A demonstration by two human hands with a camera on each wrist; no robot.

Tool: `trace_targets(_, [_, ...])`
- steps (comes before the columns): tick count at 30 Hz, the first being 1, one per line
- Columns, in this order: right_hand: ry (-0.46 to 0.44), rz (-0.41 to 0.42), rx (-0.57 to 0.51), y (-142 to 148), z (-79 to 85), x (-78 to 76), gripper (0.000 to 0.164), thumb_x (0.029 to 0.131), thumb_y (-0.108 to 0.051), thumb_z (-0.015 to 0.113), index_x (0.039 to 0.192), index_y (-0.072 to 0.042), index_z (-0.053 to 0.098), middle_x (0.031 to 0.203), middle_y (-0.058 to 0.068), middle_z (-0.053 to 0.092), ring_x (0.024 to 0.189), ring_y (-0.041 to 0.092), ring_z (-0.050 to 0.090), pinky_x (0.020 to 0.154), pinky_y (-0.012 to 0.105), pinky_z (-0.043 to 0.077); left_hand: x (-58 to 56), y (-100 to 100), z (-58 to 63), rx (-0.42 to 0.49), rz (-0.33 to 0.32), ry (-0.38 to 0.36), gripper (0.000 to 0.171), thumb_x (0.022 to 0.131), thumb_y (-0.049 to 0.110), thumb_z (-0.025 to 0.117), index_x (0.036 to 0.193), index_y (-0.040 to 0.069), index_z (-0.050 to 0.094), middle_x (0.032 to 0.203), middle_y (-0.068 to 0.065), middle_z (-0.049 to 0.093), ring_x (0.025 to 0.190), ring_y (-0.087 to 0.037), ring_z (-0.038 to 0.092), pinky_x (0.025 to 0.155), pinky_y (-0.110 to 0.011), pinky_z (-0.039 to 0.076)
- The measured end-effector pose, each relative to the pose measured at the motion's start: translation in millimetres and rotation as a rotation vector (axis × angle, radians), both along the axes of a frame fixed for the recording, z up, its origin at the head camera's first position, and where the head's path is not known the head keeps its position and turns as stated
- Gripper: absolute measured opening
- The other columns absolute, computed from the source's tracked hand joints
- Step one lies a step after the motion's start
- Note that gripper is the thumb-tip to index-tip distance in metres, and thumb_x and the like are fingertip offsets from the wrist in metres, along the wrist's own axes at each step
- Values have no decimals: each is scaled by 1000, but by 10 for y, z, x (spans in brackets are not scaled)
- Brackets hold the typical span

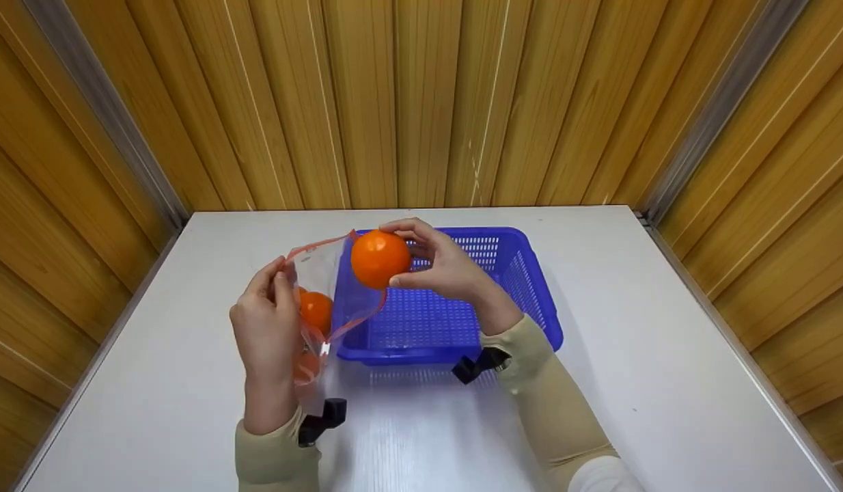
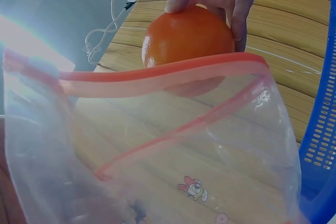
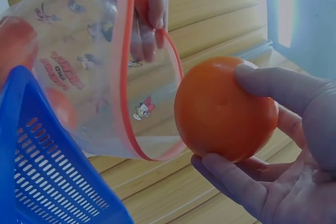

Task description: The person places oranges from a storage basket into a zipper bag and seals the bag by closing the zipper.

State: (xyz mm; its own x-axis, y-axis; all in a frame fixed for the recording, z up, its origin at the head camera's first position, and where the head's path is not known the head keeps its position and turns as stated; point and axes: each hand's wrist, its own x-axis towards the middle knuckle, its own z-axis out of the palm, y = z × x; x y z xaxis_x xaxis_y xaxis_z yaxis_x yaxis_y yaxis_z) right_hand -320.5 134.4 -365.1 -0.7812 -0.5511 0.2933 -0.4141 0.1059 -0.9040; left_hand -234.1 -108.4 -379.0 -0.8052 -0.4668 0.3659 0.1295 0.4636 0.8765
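Note:
An orange (image 1: 380,259) is held by my right hand (image 1: 443,263), thumb below and fingers above it in the head view. It sits right at the mouth of a clear zip bag (image 3: 100,77) with a red rim and cartoon prints. My left hand (image 1: 266,324) pinches the bag's rim at its left side, and the mouth gapes wide. Inside the bag lie several oranges (image 1: 316,311), low down and partly behind the left hand. In the left wrist view the held orange (image 2: 188,38) partly shows through the bag's film.
A blue plastic basket (image 1: 449,354) with slotted walls stands on the white table (image 1: 667,383), just right of the bag and beneath the right hand. Wood-patterned panels (image 1: 421,102) close off the back and both sides.

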Motion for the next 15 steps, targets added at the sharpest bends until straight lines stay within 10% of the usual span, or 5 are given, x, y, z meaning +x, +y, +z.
trace_targets(15, [88, 57, 269, -329, -97, 185, 64, 87, -8, 81, 144, -20, 56, 149, 6, 55, 127, 28, 60, 101, 41, 60, 14, 0, 16, 19, -25, -22, 32, 106, 10, 55, 133, -2, 66, 128, -20, 72, 115, -35, 73, 92, -39, 59])
